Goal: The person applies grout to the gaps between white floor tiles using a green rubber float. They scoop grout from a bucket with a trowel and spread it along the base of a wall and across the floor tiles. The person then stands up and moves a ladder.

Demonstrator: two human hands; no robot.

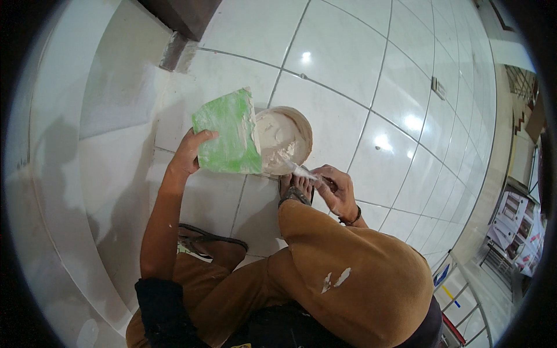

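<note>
My left hand [190,152] grips a green flat plastering board [226,136] by its left edge, with the thumb on top. Whitish paste is smeared over the board and thicker along its right edge. That edge overlaps a round bucket [309,130], partly covering it. Inside sits pale, creamy filler paste [277,130]. At the bucket's near right side, my right hand [337,188] is closed around the handle of a putty knife [300,170]. The tool is coated in white, and its tip reaches into the paste.
White floor tiles [331,107] spread around, with a small drain cover [438,88] to the right. A pale wall [116,104] rises at left, beside a dark door frame [183,17]. My sandalled foot [297,188] is close against the bucket. A metal ladder [464,301] stands at lower right.
</note>
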